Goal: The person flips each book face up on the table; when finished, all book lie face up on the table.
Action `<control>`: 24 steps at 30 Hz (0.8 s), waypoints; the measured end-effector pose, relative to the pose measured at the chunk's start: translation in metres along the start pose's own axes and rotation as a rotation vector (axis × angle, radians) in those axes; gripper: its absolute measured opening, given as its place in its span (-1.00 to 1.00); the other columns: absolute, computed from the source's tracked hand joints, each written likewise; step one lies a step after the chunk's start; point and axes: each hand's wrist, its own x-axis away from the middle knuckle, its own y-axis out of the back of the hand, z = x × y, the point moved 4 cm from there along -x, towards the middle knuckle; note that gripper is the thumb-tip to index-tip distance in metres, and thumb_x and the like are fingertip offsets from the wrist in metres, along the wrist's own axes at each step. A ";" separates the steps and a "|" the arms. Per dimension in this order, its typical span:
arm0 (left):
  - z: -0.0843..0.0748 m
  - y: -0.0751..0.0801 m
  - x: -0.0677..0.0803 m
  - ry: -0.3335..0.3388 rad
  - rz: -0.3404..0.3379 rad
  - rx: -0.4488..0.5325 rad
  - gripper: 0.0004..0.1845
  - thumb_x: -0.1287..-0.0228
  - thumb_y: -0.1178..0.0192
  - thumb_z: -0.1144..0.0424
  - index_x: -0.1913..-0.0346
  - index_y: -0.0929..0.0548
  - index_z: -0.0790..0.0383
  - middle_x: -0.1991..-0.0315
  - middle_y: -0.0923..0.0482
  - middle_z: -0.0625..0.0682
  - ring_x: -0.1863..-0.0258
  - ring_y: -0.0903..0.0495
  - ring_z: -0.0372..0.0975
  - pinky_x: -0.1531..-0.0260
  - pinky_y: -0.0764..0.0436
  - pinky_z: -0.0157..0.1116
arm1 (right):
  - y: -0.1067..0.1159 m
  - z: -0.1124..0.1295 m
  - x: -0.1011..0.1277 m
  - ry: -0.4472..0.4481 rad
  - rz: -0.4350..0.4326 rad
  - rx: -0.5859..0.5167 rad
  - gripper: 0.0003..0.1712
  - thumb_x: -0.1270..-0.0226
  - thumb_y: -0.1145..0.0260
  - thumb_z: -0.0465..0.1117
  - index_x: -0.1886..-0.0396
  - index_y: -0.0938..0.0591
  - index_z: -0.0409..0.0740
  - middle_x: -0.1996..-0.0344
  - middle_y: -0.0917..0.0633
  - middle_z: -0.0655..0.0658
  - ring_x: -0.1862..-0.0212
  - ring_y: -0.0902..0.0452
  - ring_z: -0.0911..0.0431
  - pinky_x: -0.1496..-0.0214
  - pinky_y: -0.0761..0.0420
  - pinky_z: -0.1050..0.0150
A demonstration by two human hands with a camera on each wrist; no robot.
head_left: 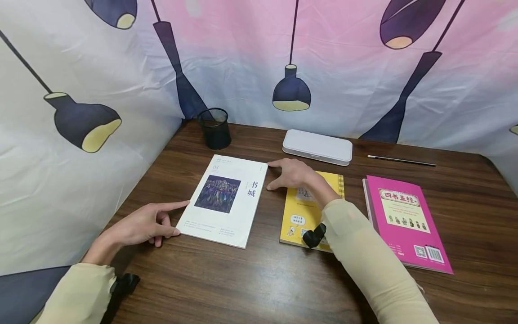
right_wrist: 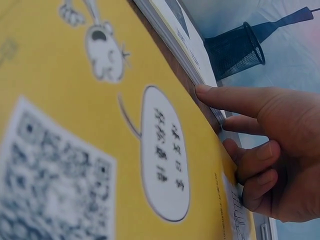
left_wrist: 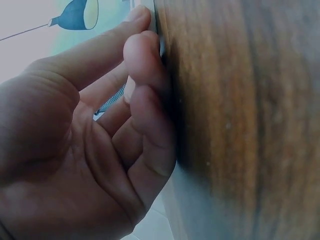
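Note:
A white book with a dark picture on its cover lies flat on the table, slightly turned. Along its left side my left hand reaches in, index fingertip at the edge and thumb near the lower left corner; the other fingers bend under. My right hand is at the opposite side, with index finger and thumb spread along the upper right edge. Beneath the right forearm lies a yellow book, partly covered by the sleeve. In the right wrist view, the index fingertip meets the side of the white book.
A pink book lies on the right, overlapping another book's edge. Behind stand a black mesh pen cup and a white pencil case. A pencil lies at the back right. Printed cloth hangs behind the wooden table.

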 end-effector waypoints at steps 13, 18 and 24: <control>-0.017 0.010 0.001 0.015 -0.081 -0.145 -0.10 -0.31 -0.49 0.11 -0.64 -0.31 0.15 0.55 -0.54 0.00 0.65 -0.54 -0.19 0.61 -0.52 -0.29 | 0.012 -0.005 0.011 0.053 0.008 -0.172 -0.07 -0.34 -0.52 0.12 -0.63 -0.38 0.08 -0.54 -0.44 -0.18 -0.53 -0.37 -0.11 -0.52 -0.43 -0.12; -0.046 0.019 -0.002 -0.066 -0.169 -0.242 -0.19 -0.34 -0.47 0.10 -0.59 -0.40 0.15 0.47 -0.59 -0.02 0.58 -0.52 -0.23 0.59 -0.42 -0.30 | 0.036 -0.014 0.030 0.118 -0.028 -0.248 -0.12 -0.40 -0.48 0.05 -0.64 -0.37 0.04 -0.03 -0.70 -0.21 0.36 -0.55 0.05 0.23 -0.60 0.12; -0.076 0.001 -0.024 -0.131 -0.138 -0.272 -0.27 -0.37 -0.45 0.11 -0.55 -0.47 0.09 0.36 -0.62 -0.07 0.47 -0.52 -0.22 0.53 -0.42 -0.31 | 0.060 -0.039 0.050 0.132 -0.088 -0.326 -0.19 -0.41 -0.48 0.01 -0.60 -0.43 0.04 0.13 -0.65 -0.19 0.56 -0.40 0.09 0.42 -0.48 0.22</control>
